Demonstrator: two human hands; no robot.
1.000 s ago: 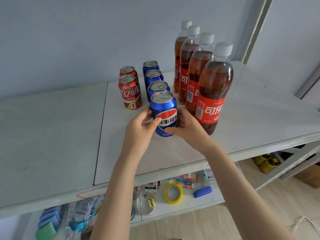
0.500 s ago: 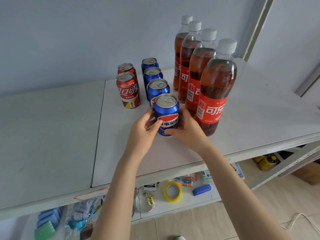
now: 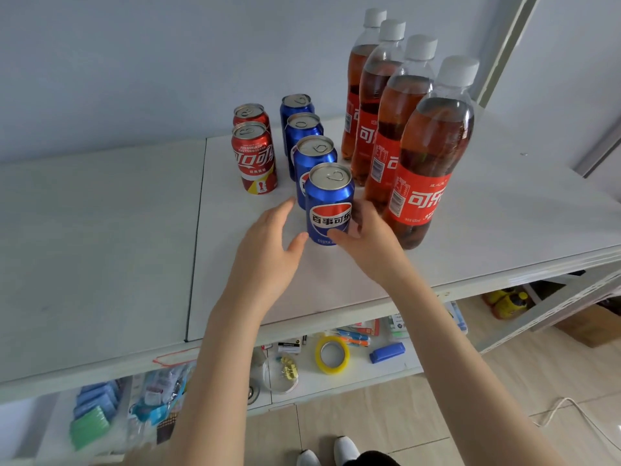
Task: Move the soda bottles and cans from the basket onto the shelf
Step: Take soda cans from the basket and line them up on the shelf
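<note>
Where the front blue can [image 3: 330, 206] stands upright on the white shelf [image 3: 504, 210], it heads a row of 4 blue cans running back toward the wall, w/ the next blue can [image 3: 314, 159] just behind it & touching or nearly so. Right hand [image 3: 364, 242] is around the front can's right side: thumb on the lower front of the can below the logo, fingers wrapped behind, so that grip is closed on the can. Left hand [image 3: 268, 250] sits just left of the can, fingers spread & loose, thumb tip near the can's lower left edge; grip open, can't tell if the thumb actually touches. To the left of the blue row, 2 red cans [image 3: 254, 156] stand one behind the other, upright, apart from the blue ones. To the right, 4 soda bottles [image 3: 433, 156] w/ white caps & red labels stand in a line going back; the nearest bottle is just beside the right hand & close to the front can. All drinks sit on the right panel of the shelf top; the left panel [image 3: 94, 237] is bare. Below, on a lower shelf [image 3: 379, 368], a yellow tape roll [image 3: 332, 354], a blue stapler-like item [image 3: 387, 352], pens & small packets lie scattered. Wood-look floor [image 3: 386, 428] shows under that, w/ 2 white shoe tips [image 3: 327, 454] at the bottom edge. Basket not in view.
</note>
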